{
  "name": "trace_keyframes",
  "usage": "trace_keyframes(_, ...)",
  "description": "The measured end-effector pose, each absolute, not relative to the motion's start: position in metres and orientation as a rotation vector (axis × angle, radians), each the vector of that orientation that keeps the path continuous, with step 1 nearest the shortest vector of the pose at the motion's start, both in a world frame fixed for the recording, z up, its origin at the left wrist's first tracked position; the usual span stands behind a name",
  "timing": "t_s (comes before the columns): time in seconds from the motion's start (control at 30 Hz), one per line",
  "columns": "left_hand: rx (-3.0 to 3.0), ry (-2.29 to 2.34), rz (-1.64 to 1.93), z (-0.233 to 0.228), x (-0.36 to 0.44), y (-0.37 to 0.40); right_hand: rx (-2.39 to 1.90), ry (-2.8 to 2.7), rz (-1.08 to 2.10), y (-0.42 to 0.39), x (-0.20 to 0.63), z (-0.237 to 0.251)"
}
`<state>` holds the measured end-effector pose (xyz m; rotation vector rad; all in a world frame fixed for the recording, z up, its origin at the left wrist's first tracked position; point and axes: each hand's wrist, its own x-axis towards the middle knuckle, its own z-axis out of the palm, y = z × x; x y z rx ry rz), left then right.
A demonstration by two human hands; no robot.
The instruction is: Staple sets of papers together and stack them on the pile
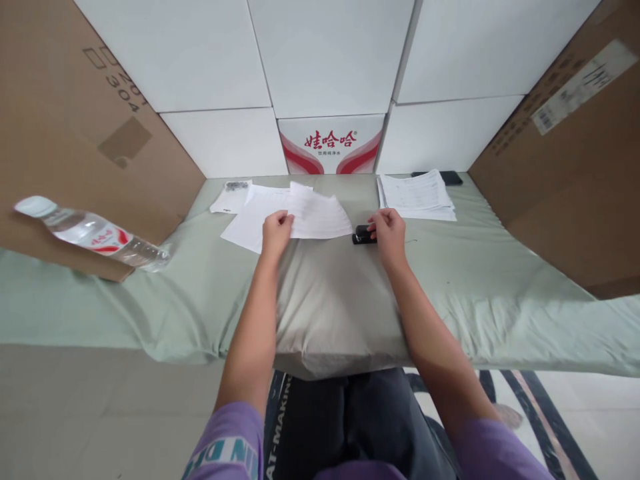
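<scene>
My left hand [276, 230] pinches the near edge of a few white printed sheets [320, 215], which lie on the pale green cloth. More loose sheets [250, 223] spread out beneath and to the left of them. My right hand [389, 230] rests on a small black stapler [361, 235] just right of the sheets, fingers curled over its right end. Both forearms reach forward over the cloth.
A stack of printed papers [417, 195] lies at the back right, a dark flat object [447, 177] behind it. A small clear bag [231, 197] sits back left. A plastic water bottle [93, 232] lies at the left. Cardboard boxes [575, 147] flank both sides.
</scene>
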<state>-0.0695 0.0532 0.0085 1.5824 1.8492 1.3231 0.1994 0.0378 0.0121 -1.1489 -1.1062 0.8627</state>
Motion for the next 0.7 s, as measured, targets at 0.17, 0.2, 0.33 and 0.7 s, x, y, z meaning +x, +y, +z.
trace_keyframes(0.17, 1.550, 1.328, 1.587, 0.017, -0.086, 0.055, -1.097, -1.426, 0.675, 0.034, 0.189, 0.011)
trace_keyframes(0.2, 1.530, 1.271, 1.571, 0.017, -0.085, 0.054, -1.086, -1.476, 0.662, 0.032, 0.187, 0.011)
trace_keyframes(0.33, 1.474, 1.221, 1.543, 0.017, -0.077, 0.049, -1.111, -1.454, 0.650, 0.024, 0.181, 0.011)
trace_keyframes(0.7, 1.374, 1.325, 1.631, 0.006, -0.073, 0.056, -1.072, -1.330, 0.762, 0.014, 0.181, 0.019)
